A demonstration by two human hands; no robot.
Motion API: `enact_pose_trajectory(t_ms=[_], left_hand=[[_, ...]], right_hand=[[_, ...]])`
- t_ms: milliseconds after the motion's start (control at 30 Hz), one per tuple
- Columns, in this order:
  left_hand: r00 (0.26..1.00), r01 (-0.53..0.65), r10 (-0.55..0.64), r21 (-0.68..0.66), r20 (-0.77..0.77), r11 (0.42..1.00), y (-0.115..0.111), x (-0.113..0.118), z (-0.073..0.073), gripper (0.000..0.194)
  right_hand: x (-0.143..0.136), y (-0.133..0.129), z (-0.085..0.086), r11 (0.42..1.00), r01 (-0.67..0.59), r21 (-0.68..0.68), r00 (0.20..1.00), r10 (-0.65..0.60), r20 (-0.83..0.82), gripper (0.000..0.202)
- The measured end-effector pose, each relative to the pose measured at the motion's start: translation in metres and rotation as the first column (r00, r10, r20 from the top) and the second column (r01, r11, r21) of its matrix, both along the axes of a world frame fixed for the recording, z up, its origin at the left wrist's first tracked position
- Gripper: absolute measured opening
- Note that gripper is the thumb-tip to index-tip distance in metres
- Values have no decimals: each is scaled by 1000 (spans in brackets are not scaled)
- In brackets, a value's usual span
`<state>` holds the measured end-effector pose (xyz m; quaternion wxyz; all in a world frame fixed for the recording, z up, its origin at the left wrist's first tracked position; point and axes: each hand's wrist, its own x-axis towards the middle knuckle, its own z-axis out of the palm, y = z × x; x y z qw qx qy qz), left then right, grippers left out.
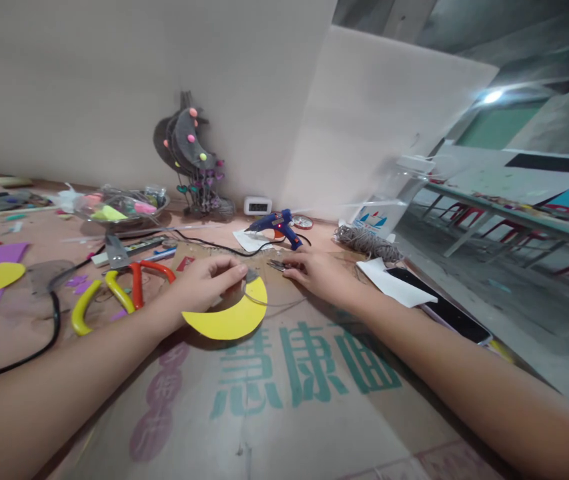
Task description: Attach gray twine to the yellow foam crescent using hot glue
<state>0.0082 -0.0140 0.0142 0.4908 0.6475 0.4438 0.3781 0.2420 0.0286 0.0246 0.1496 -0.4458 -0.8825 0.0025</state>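
A yellow crescent (237, 319) with a grey patch at its upper tip is pinched in my left hand (214, 280), above the printed cardboard. A thin grey cord runs from the crescent toward the right. My right hand (317, 272) has its fingers closed on small metal scissors (278, 265), low over the cardboard (289, 420). Just beyond my hands stands a blue glue gun (280, 225), its nozzle pointing left over a white paper piece.
Yellow-handled (85, 307) and red-handled pliers (137, 283) lie left. A black cable (57, 320) crosses there. Behind are a bowl of clay (121, 205), grey moon ornaments (189, 143) and a white clock (257, 205). Grey yarn (367, 242) and a phone (447, 310) lie right.
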Motion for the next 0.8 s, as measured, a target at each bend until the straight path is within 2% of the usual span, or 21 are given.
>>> enact_pose_trajectory(t_ms=[167, 233, 300, 367, 467, 533, 633, 800], left_hand=[[1000, 29, -30, -29, -4, 999, -1, 1, 0, 32], [999, 33, -34, -35, -9, 999, -1, 2, 0, 32], [999, 29, -29, -34, -16, 999, -2, 3, 0, 32], [999, 24, -25, -37, -27, 999, -2, 3, 0, 31], [999, 21, -23, -46, -44, 999, -1, 3, 1, 32], [997, 17, -19, -31, -68, 999, -1, 2, 1, 32], [993, 10, -10, 4, -114, 1000, 1, 1, 1, 32], [996, 23, -24, -8, -90, 1000, 1, 0, -2, 31]], right_hand=[[-4, -1, 0, 997, -6, 75, 994, -2, 107, 24], [-3, 0, -1, 992, 19, 126, 995, -30, 92, 24], [-1, 1, -1, 986, 56, 155, 998, -52, -26, 23], [0, 0, 0, 978, 85, 193, 973, -40, -229, 23], [-4, -11, 4, 959, 54, 280, 890, 81, -449, 27], [-11, -21, 3, 957, -39, 286, 882, 168, -441, 30], [-21, -34, -1, 961, -153, 229, 908, 228, -352, 33], [-25, -38, -3, 947, -223, 230, 920, 282, -272, 30]])
